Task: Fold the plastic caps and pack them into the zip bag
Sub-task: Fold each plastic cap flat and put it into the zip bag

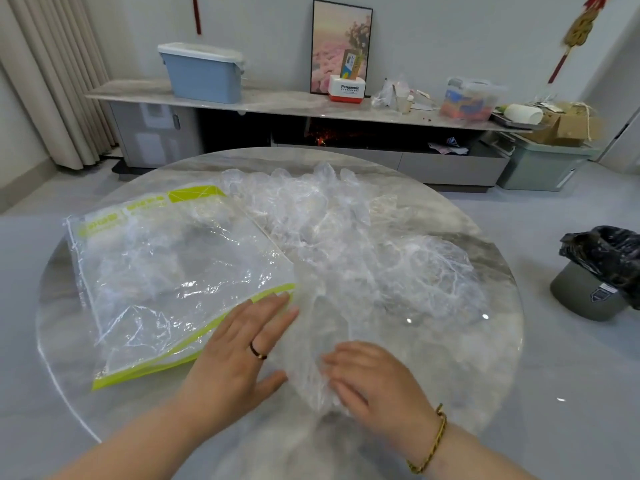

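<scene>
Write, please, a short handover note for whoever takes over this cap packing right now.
Left hand: flat, fingers straight, over the zip bag's near corner and the edge of one spread cap.
Right hand: fingers lying on that cap; blurred.
The zip bag lies on the left of the table, seemingly with crumpled plastic inside; the pile of loose caps is to its right.
Done: perhaps a few packed.
Left: fold this cap, then the pile.

zip bag (173,265) print: unreadable | right hand (377,382): blurred | bin (588,292): cut by right edge
</scene>
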The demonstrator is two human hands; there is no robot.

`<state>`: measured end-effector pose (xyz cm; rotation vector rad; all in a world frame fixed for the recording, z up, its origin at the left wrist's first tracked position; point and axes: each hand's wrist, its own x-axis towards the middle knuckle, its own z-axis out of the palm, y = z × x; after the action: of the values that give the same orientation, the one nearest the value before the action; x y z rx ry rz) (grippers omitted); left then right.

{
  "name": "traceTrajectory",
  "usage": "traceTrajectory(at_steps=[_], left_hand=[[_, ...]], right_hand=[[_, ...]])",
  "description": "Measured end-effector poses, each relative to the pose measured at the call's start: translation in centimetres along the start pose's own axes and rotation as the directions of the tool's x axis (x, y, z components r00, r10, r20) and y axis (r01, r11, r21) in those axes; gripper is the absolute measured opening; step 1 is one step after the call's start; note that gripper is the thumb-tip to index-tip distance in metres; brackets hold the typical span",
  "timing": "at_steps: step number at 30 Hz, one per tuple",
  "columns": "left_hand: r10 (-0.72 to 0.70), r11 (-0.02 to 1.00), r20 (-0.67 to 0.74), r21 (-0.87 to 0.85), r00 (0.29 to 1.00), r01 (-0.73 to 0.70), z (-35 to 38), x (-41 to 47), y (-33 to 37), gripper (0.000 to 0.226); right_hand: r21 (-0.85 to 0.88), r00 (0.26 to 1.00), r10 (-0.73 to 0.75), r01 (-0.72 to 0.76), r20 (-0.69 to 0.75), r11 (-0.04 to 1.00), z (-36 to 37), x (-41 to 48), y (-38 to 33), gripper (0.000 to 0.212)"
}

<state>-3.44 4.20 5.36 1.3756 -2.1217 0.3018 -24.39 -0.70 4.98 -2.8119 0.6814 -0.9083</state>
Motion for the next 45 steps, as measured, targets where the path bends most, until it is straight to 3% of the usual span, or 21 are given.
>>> traceTrajectory(at_steps=[2, 5, 7, 9, 11, 14, 16, 18, 19, 21, 24, 28, 29, 33, 35, 37, 39, 41, 42, 43, 45], left_hand=[[0.107, 0.990, 0.141, 0.072, 0.984, -0.118, 0.2, -0.7, 0.3, 0.071], [0.192, 0.975, 0.260, 0.062, 0.946, -0.215, 0.6, -1.9, 0.5, 0.021], [0.150, 0.986, 0.267, 0.034, 0.952, -0.165, 0.8, -2.5, 0.1, 0.051], [0.120, 0.992, 0.240, 0.000, 0.963, -0.123, 0.5, -2.9, -0.2, 0.053], [0.090, 0.996, 0.216, -0.041, 0.972, -0.083, 0.6, -3.1, -0.4, 0.064], [-0.019, 0.986, 0.293, -0.153, 0.956, 0.066, 0.0, -3.6, -0.5, 0.034], [-0.110, 0.926, 0.368, -0.300, 0.923, 0.230, -0.3, -3.6, -0.2, 0.023], [-0.287, 0.825, 0.372, -0.371, 0.883, 0.425, -0.1, -3.8, -0.3, 0.019], [-0.380, 0.720, 0.427, -0.420, 0.820, 0.553, -0.1, -3.8, 0.1, 0.023], [-0.489, 0.531, 0.502, -0.478, 0.713, 0.700, 0.0, -3.5, 0.4, 0.023], [-0.609, 0.439, 0.447, -0.498, 0.655, 0.748, -0.1, -2.8, 1.0, 0.031], [-0.740, 0.270, 0.398, -0.562, 0.542, 0.782, 0.0, -1.6, 1.7, 0.032], [-0.773, 0.268, 0.370, -0.547, 0.516, 0.793, -0.1, -1.4, 1.8, 0.030], [-0.844, 0.338, 0.275, -0.395, 0.461, 0.854, 0.3, -1.0, 1.3, 0.022], [-0.840, 0.390, 0.271, -0.302, 0.470, 0.870, 0.2, -0.8, 1.3, 0.007], [-0.828, 0.472, 0.248, -0.177, 0.503, 0.864, -0.3, -0.7, 1.7, 0.020], [-0.713, 0.698, 0.092, -0.012, 0.695, 0.716, -0.4, -0.8, 1.8, 0.031], [-0.477, 0.875, -0.024, 0.078, 0.878, 0.478, -0.1, -1.0, 1.9, 0.032], [-0.378, 0.923, -0.010, 0.071, 0.926, 0.378, 0.2, -1.1, 2.2, 0.028], [-0.313, 0.948, 0.025, 0.060, 0.949, 0.311, 0.6, -1.1, 2.4, 0.025], [-0.308, 0.951, 0.197, 0.106, 0.931, 0.292, 1.4, -1.3, 2.6, 0.041]], right_hand=[[0.038, 0.996, -0.027, 0.024, 0.082, 0.999, 0.6, -0.9, -0.7, 0.057], [0.026, 0.966, 0.040, -0.048, 0.257, 0.999, 0.0, -1.6, -1.1, 0.045], [-0.041, 0.895, 0.161, -0.158, 0.415, 0.987, -1.2, -1.5, -1.0, 0.062], [-0.036, 0.755, 0.236, -0.272, 0.612, 0.962, -2.4, -2.1, -1.1, 0.089], [-0.055, 0.680, 0.234, -0.275, 0.694, 0.960, -3.2, -2.7, -0.9, 0.091], [-0.091, 0.688, 0.235, -0.239, 0.687, 0.967, -3.1, -3.1, -0.6, 0.083], [-0.123, 0.723, 0.255, -0.231, 0.641, 0.965, -2.7, -3.2, -0.5, 0.081], [-0.128, 0.787, 0.304, -0.280, 0.537, 0.952, -2.7, -2.8, -0.5, 0.058], [-0.130, 0.837, 0.315, -0.288, 0.447, 0.949, -2.5, -2.7, -0.5, 0.048], [-0.081, 0.826, 0.416, -0.419, 0.380, 0.904, -2.3, -2.2, -0.8, 0.047], [0.035, 0.752, 0.556, -0.605, 0.355, 0.795, -1.9, -1.9, -0.5, 0.018], [0.292, 0.618, 0.722, -0.785, 0.311, 0.546, -1.3, -0.9, -0.3, 0.028], [0.315, 0.580, 0.748, -0.811, 0.323, 0.493, -1.1, -0.5, -0.4, 0.027], [0.261, 0.522, 0.796, -0.850, 0.307, 0.457, -0.4, 0.6, -0.4, 0.026], [0.181, 0.508, 0.807, -0.862, 0.302, 0.474, 0.0, 1.0, -0.4, 0.026], [0.082, 0.507, 0.814, -0.858, 0.283, 0.506, 0.4, 1.2, -0.2, 0.022], [0.004, 0.494, 0.821, -0.858, 0.288, 0.514, 0.2, 1.4, -0.2, 0.013], [-0.106, 0.495, 0.822, -0.835, 0.281, 0.539, 0.0, 1.6, -0.2, 0.020], [-0.155, 0.526, 0.815, -0.808, 0.241, 0.568, -0.1, 1.6, -0.3, 0.026], [-0.186, 0.606, 0.781, -0.758, 0.153, 0.625, -0.1, 1.7, -0.4, 0.030], [-0.205, 0.817, 0.568, -0.576, -0.101, 0.791, 0.3, 1.8, -0.7, 0.031]])
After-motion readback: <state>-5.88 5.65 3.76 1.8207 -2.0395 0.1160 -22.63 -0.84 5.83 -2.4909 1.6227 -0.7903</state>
